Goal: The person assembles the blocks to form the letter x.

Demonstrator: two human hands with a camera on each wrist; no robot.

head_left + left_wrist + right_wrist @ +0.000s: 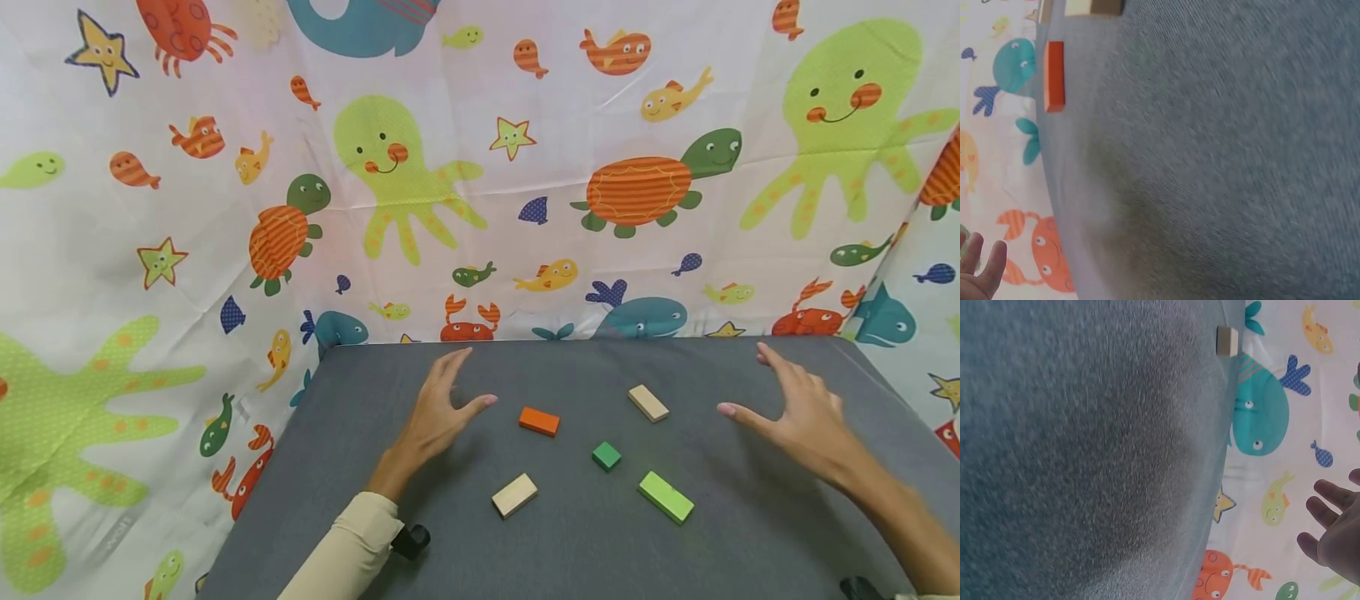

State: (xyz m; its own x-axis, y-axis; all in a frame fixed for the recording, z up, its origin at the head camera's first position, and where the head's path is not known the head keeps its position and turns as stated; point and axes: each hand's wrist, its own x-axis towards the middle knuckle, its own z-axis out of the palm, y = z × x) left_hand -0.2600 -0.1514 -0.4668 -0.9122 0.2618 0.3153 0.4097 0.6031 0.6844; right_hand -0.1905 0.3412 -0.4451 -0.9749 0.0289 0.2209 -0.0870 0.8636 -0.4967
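Several small blocks lie on a grey table [570,550]: an orange block [539,421], a tan block [648,402] at the back, a small green cube [606,456], a light green block [665,497] and another tan block [514,495] in front. My left hand [442,408] hovers left of the orange block with fingers spread, holding nothing. To the right of the blocks my right hand [795,408] hangs over the table, also spread and empty. The left wrist view shows the orange block [1054,75] and fingertips [982,265]. The right wrist view shows a tan block [1227,340].
A sheet printed with sea animals [480,167] hangs behind the table and down its left side. The table's back edge [585,342] runs just beyond both hands. Bare grey cloth lies in front of the blocks.
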